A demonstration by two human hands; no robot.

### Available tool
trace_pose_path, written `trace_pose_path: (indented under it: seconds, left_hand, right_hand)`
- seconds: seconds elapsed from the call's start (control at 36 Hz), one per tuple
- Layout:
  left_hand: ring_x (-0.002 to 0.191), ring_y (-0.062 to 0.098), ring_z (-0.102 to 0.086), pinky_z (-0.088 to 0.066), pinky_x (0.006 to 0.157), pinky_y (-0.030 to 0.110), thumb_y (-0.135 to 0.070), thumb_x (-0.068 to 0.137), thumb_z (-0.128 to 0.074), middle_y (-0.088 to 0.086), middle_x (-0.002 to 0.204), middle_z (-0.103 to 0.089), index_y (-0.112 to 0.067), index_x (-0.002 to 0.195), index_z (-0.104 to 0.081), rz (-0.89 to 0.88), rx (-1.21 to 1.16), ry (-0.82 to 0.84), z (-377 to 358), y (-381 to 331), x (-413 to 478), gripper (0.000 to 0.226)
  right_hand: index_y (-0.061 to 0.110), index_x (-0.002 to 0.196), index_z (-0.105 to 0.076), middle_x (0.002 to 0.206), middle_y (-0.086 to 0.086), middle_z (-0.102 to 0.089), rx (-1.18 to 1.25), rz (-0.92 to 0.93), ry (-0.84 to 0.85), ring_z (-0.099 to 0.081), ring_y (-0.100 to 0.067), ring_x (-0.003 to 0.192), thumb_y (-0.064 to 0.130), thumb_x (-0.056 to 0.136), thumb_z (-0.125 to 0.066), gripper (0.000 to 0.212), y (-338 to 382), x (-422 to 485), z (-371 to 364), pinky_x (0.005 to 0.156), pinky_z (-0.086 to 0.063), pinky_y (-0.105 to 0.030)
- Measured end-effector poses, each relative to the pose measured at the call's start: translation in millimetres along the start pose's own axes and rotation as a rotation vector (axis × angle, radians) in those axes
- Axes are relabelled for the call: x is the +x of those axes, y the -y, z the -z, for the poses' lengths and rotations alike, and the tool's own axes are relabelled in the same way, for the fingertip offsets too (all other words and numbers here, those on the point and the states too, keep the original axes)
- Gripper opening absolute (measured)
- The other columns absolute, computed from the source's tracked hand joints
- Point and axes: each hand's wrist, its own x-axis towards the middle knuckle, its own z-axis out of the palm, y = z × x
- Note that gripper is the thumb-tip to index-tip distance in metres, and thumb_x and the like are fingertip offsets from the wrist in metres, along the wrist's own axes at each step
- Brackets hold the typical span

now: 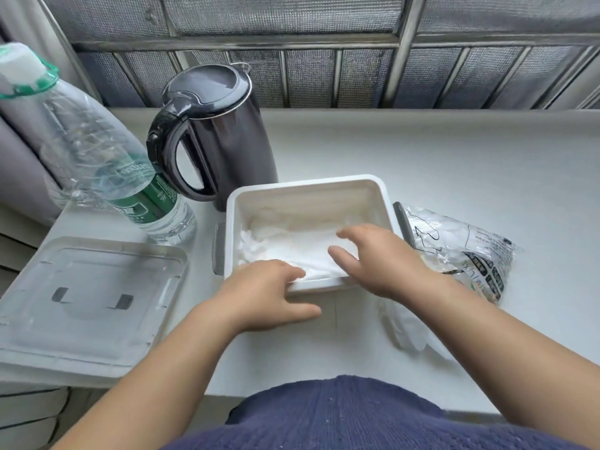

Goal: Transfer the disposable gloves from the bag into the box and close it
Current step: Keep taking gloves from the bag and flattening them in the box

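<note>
A white rectangular box (pixel 308 190) stands open on the white table, with a layer of thin white disposable gloves (pixel 292 241) lying inside it. My left hand (pixel 269 293) rests at the box's near rim, fingers reaching over the edge onto the gloves. My right hand (pixel 373 258) is spread over the gloves in the box's right part, fingers relaxed. The crumpled clear glove bag (pixel 464 251) with dark printing lies right of the box. A few loose gloves (pixel 409 329) lie on the table under my right forearm. The box's clear lid (pixel 87 300) lies flat at the left.
A dark electric kettle (pixel 214 131) stands just behind the box's left corner. A clear water bottle with a green label (pixel 130 180) stands left of the kettle. A window grille runs along the back. The table's near edge is at my body.
</note>
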Motion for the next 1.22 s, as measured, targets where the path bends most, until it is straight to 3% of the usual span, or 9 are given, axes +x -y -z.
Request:
trace_pose_path:
  seconds: [0.08,0.19,0.36,0.5,0.64,0.78,1.0,1.14,1.22]
  left_hand:
    - [0.098,0.025,-0.056,-0.032,0.067,0.032,-0.024,0.088,-0.049,-0.001,0.099,-0.062,-0.022,0.091,-0.053,-0.024,0.265,-0.153,-6.8,-1.2,2.6,0.006]
    - [0.085,0.03,-0.056,-0.026,0.062,0.03,-0.009,0.084,-0.047,0.002,0.093,-0.062,-0.023,0.084,-0.049,0.034,0.376,-0.26,-1.4,10.1,7.7,0.014]
    - [0.077,0.035,-0.063,-0.048,0.068,0.04,0.0,0.061,-0.067,0.01,0.091,-0.067,-0.007,0.097,-0.067,-0.121,0.131,-0.768,-28.2,14.0,10.4,0.036]
    - [0.091,0.024,-0.056,-0.039,0.079,0.036,-0.015,0.077,-0.055,0.003,0.1,-0.066,-0.014,0.103,-0.068,-0.366,0.025,-0.896,-64.4,-21.9,-1.0,0.03]
    - [0.081,0.022,-0.062,-0.048,0.066,0.032,-0.019,0.081,-0.052,0.0,0.094,-0.065,-0.016,0.103,-0.069,-0.49,-0.125,-0.706,-94.5,-38.9,-5.3,0.028]
    - [0.077,0.011,-0.062,-0.053,0.067,0.03,-0.029,0.083,-0.045,-0.006,0.088,-0.066,-0.019,0.099,-0.07,-0.417,-0.306,-0.457,-104.3,-48.0,-6.4,0.031]
    - [0.078,-0.009,-0.055,-0.036,0.074,0.005,-0.017,0.088,-0.058,-0.019,0.087,-0.059,-0.023,0.104,-0.07,-0.293,-0.453,-0.327,-110.2,-67.6,-8.7,0.021]
    - [0.1,0.004,-0.061,-0.046,0.093,0.023,-0.023,0.095,-0.051,-0.01,0.112,-0.067,-0.026,0.119,-0.064,-0.15,-0.714,-0.07,-107.2,-91.2,-6.8,0.027]
    - [0.104,0.011,-0.063,-0.05,0.083,0.026,-0.029,0.1,-0.04,-0.007,0.12,-0.065,-0.022,0.125,-0.059,-0.059,-1.073,0.14,-105.3,-107.8,-4.4,0.032]
  right_hand:
    - [0.013,0.117,-0.061,0.114,-0.004,-0.065,0.143,0.09,-0.24,-0.058,-0.022,0.108,0.028,0.094,-0.05,0.031,2.4,-14.5,-3.9,0.086,-0.047,-0.036]
    - [0.009,0.086,-0.068,0.067,0.002,-0.064,0.25,0.258,-0.507,-0.057,-0.012,0.061,0.022,0.083,-0.053,0.02,0.8,-42.3,-9.8,0.053,-0.05,-0.028]
    - [0.009,0.077,-0.066,0.06,0.004,-0.06,0.243,0.382,-0.487,-0.052,-0.009,0.058,0.015,0.08,-0.054,0.013,-19.0,-90.2,-45.9,0.049,-0.043,-0.022]
    - [0.01,0.073,-0.067,0.062,0.002,-0.063,0.091,0.21,-0.369,-0.06,-0.018,0.054,0.021,0.08,-0.049,0.022,-50.4,-111.0,-67.0,0.048,-0.044,-0.026]
    - [0.006,0.082,-0.067,0.072,-0.009,-0.065,0.0,-0.049,-0.265,-0.064,-0.031,0.066,0.03,0.08,-0.046,0.032,-85.6,-116.5,-76.2,0.056,-0.051,-0.033]
    - [0.008,0.121,-0.052,0.116,-0.011,-0.057,0.029,-0.346,-0.133,-0.052,-0.03,0.111,0.037,0.09,-0.056,0.043,-92.2,-116.6,-75.9,0.087,-0.043,-0.04]
    - [0.013,0.091,-0.062,0.093,-0.008,-0.066,0.243,-0.343,-0.237,-0.058,-0.029,0.089,0.027,0.093,-0.051,0.018,-81.0,-116.9,-60.6,0.077,-0.045,-0.039]
    - [0.022,0.075,-0.053,0.073,0.008,-0.059,0.48,-0.325,-0.234,-0.054,-0.016,0.072,0.026,0.093,-0.052,0.018,-69.5,-126.5,-44.0,0.069,-0.042,-0.031]
    - [0.022,0.069,-0.052,0.066,0.009,-0.056,0.579,-0.295,-0.241,-0.05,-0.006,0.063,0.02,0.091,-0.053,0.022,-63.2,-131.0,-32.2,0.064,-0.039,-0.028]
